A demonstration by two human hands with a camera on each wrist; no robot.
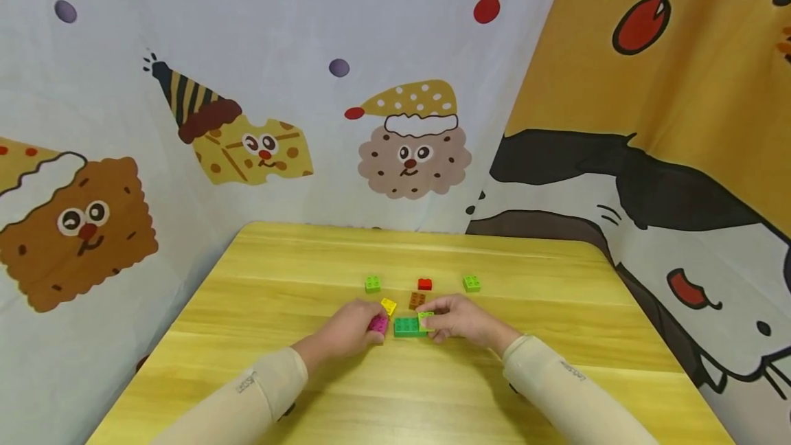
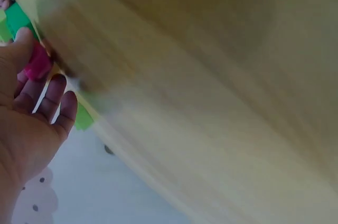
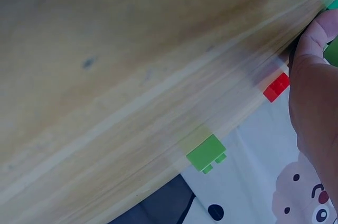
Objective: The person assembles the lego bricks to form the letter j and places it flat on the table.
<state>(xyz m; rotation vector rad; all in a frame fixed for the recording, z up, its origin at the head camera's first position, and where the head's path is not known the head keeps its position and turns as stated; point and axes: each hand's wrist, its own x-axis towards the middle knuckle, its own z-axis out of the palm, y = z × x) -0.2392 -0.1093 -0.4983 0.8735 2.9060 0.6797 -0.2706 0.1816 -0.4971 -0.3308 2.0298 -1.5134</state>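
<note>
On the yellow wooden table [image 1: 278, 362] my left hand [image 1: 358, 330] grips a pink brick [image 1: 378, 324], also seen as the pink brick [image 2: 38, 63] between thumb and fingers in the left wrist view. My right hand [image 1: 454, 319] pinches a light-green brick [image 1: 425, 321] sitting on the right end of a dark green brick [image 1: 406, 327]. The two hands face each other, a brick's length apart. Just behind them lie a yellow brick [image 1: 388, 306] and a brown brick [image 1: 417, 300].
Farther back sit a light-green brick [image 1: 373, 284], a red brick [image 1: 424, 284] and another light-green brick [image 1: 472, 283]; the last two show as a red brick [image 3: 276, 86] and a green brick [image 3: 206, 153] in the right wrist view. Cartoon-printed curtains [image 1: 371, 88] close off the table's back and sides.
</note>
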